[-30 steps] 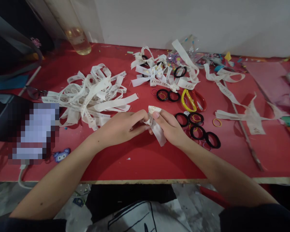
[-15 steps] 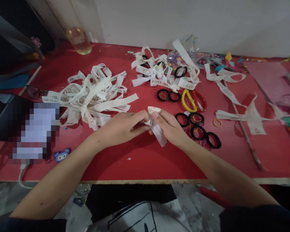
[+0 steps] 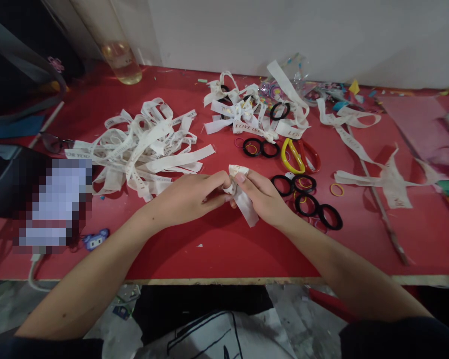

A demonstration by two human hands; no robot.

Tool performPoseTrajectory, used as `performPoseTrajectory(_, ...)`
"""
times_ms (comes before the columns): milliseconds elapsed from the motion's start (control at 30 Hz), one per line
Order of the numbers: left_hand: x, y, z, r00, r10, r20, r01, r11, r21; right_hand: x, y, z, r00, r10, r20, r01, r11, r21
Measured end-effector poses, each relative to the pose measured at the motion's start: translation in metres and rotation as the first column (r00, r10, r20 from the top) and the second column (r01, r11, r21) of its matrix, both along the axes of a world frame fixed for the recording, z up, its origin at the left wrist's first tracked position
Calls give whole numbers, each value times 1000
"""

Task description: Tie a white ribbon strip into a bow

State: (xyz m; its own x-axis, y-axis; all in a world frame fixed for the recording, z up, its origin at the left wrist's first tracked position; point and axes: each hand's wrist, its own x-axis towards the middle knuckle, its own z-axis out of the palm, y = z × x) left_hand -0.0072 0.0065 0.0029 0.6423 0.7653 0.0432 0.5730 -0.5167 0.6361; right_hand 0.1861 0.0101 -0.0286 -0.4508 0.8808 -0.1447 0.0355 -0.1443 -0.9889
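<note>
Both hands meet over the middle of the red table, closed on a short white printed ribbon [image 3: 246, 208]. My left hand [image 3: 194, 196] pinches it from the left, fingers curled. On the other side, my right hand [image 3: 260, 193] presses it between thumb and fingers. One end of the ribbon sticks up above the fingertips, the other hangs down below them; the part between is mostly hidden. Just right of my right hand lie several black hair ties [image 3: 306, 204] with thin coloured bands among them. A pile of loose printed ribbons [image 3: 149, 147] spreads behind my left hand.
Behind the hands are ribbon bows [image 3: 243, 115] and red-and-yellow-handled scissors [image 3: 295, 155]. A bottle [image 3: 122, 64] stands at the back left. A phone [image 3: 54, 204] on a cable and a small purple toy [image 3: 96, 240] lie left. A thin stick [image 3: 387, 227] lies right.
</note>
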Motion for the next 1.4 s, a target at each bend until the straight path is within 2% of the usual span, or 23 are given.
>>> performPoseTrajectory(133,0,0,0,1000,-3,-30,4,999,37,0,0,1,1000,4,14,-4,1000,6)
performPoseTrajectory(367,0,-1,-3,982,0,-188,45,971,236,0,0,5,999,11,46,-12,1000,23)
performPoseTrajectory(467,1,-1,-3,973,3,-231,63,959,275,0,0,5,999,19,48,-20,999,31)
performPoseTrajectory(733,0,-2,-5,982,9,-187,34,974,222,-1,0,3,998,14,63,-16,999,28)
performPoseTrajectory(1000,0,-1,-4,999,-22,-27,24,996,86,0,0,1,995,43,85,-50,995,85)
performPoseTrajectory(1400,0,0,-5,1000,-23,-8,24,997,69,0,0,2,995,46,94,-55,994,98)
